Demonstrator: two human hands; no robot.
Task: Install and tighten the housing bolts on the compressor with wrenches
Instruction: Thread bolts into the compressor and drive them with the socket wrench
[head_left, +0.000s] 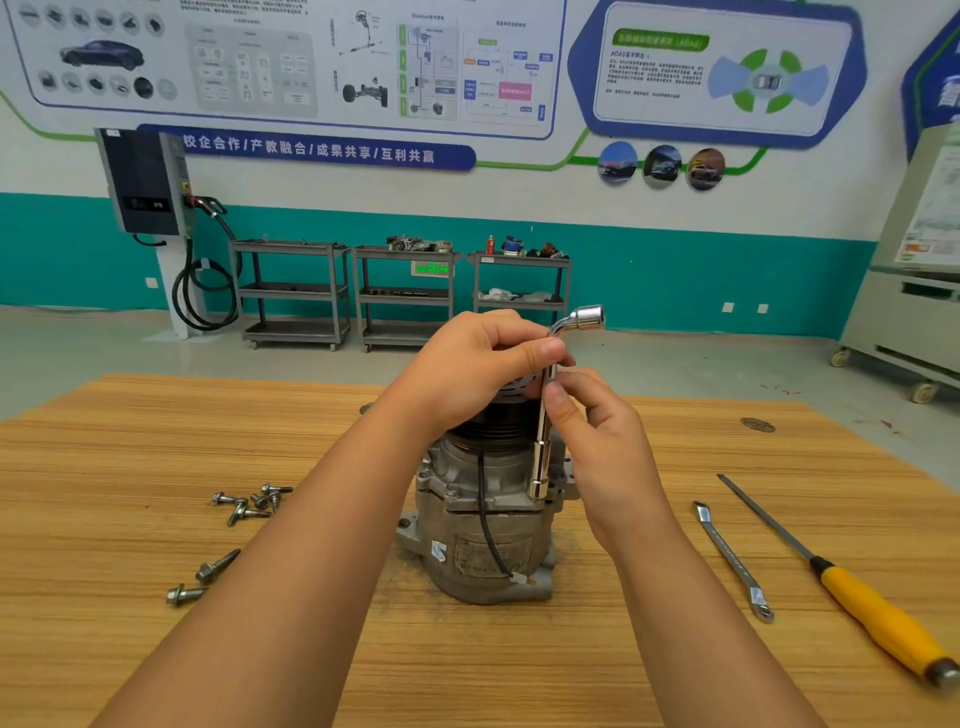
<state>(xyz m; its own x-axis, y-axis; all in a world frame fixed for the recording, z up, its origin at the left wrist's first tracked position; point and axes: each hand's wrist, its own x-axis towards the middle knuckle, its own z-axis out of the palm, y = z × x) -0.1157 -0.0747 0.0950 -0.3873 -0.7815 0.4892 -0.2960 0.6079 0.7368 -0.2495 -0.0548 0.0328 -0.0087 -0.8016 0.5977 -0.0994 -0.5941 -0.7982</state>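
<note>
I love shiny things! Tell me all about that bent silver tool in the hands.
The L-shaped socket wrench looks like polished chrome. It stands nearly upright, its lower socket on the compressor housing, its bent upper socket pointing right. The left hand grips near the bend; the right hand pinches the shaft.

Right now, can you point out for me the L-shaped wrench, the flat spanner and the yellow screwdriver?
L-shaped wrench (541, 467): head view, on the lower part of its upright chrome shaft.
flat spanner (732, 561): head view, on the middle of its bar.
yellow screwdriver (883, 618): head view, on its yellow handle.

bolts (249, 501) left of compressor (483, 525), wrench (732, 558) right
</note>
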